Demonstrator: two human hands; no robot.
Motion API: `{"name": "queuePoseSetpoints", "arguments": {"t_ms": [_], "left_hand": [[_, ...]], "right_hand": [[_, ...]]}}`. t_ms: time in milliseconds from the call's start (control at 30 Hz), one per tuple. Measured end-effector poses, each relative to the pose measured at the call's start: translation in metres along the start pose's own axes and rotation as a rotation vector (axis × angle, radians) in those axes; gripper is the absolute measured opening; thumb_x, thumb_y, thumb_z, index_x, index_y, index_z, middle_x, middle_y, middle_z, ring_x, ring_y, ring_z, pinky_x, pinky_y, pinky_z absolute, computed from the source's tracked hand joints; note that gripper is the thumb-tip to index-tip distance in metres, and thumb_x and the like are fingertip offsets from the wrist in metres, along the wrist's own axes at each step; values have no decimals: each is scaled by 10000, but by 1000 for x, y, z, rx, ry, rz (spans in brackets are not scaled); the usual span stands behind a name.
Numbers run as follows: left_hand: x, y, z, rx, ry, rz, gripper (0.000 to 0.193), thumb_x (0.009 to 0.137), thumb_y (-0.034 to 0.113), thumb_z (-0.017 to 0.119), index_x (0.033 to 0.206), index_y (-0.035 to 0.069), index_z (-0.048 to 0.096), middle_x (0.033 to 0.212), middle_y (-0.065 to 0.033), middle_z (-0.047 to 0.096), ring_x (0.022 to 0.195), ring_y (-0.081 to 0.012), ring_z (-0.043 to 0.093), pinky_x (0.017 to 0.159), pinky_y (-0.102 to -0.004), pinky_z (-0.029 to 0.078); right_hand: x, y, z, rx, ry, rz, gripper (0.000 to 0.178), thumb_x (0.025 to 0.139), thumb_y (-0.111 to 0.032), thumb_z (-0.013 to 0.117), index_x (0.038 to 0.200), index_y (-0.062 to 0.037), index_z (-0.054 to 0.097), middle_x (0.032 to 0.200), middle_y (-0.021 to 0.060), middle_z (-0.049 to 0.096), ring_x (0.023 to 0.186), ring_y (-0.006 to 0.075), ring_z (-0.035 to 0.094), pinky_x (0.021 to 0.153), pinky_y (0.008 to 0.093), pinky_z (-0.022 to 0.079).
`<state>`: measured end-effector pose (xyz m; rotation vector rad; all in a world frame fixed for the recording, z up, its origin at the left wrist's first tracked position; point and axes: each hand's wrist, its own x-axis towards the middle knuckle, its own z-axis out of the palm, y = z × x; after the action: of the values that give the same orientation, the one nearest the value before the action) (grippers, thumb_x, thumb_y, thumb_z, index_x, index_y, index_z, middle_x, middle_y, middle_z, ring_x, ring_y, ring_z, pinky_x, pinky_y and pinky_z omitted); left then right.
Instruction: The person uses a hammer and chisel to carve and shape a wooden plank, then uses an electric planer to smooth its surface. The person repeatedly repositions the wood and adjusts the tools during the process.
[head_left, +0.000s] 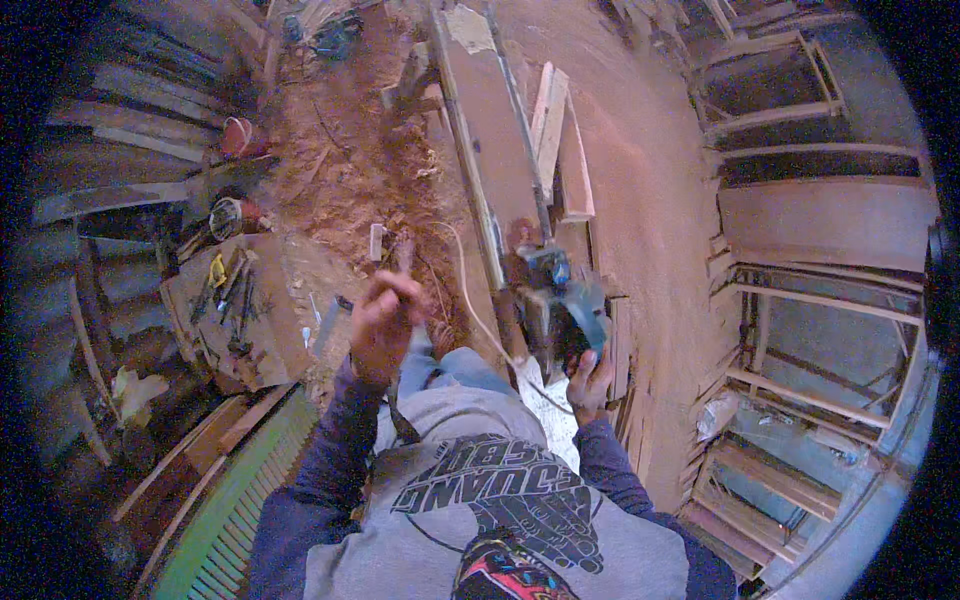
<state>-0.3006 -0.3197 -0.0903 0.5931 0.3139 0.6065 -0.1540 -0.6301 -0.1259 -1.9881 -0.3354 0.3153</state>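
Right of centre, teal power tool: the teal power tool point(588, 318) sits at the near end of a long wooden bench point(500, 140), between the bench and the right hand; whether it rests on a support below cannot be told
Right hand: the right hand point(590, 382) meets the tool's near edge, fingers partly bent with the thumb side against the housing; how firmly it grips cannot be told
Left hand: raised left of the tool and well apart from it, the left hand point(385, 312) has its fingers loosely curled; blur hides whether anything is in it
Pale cord: the pale cord point(463, 285) loops over the floor on the near left of the bench and runs toward the tool; a step or a turn could probably snag it and jerk the tool
Tool balance: with one hand at its edge, the tool might tip or slip if that contact is light
Sleeves: the right sleeve point(612, 455) lies near the tool; loose cloth could catch if any part were spinning
Sawdust floor: the reddish, littered floor point(335, 150) may give poor footing
Red bucket: far left, the red bucket point(238, 137) shows its mouth, contents too blurred to name
Round container: just nearer, the round container point(235, 217) seems to hold small mixed pieces, too dark to identify
Tool board: left, a flat board point(275, 350) bears dark hand tools point(235, 298) and a yellow one point(217, 268)
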Motion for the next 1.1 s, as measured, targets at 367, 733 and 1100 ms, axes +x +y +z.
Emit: {"name": "queuePoseSetpoints", "arguments": {"t_ms": [367, 733, 1100], "left_hand": [[-11, -191, -123, 1115, -360, -743, 426, 885, 277, 675, 1208, -1, 650, 1149, -180, 701, 1055, -287, 672, 915, -394, 528], [-26, -284, -174, 1018, -875, -828, 711, 844, 474, 726, 1400, 81, 522, 1287, -138, 636, 1185, -268, 569, 1034, -400, 434], [11, -148, -180, 1167, -737, -657, 895, 874, 577, 655, 1491, 0, 360, 1486, -231, 434, 1355, -392, 431, 1150, -427, 328]], "right_hand": [[75, -32, 34, -382, 15, 71, 582, 1000, -483, 485, 1200, 59, 552, 939, 235, 680, 862, 407, 669, 783, 466, 522], [263, -139, 146, -335, -17, -101, 505, 1007, -463, 477, 1207, -15, 595, 1079, 268, 671, 989, 476, 643, 848, 518, 504], [417, -218, 243, -414, 96, -317, 624, 996, -551, 414, 1210, -1, 615, 1136, 278, 656, 1053, 470, 629, 897, 530, 496]]}}
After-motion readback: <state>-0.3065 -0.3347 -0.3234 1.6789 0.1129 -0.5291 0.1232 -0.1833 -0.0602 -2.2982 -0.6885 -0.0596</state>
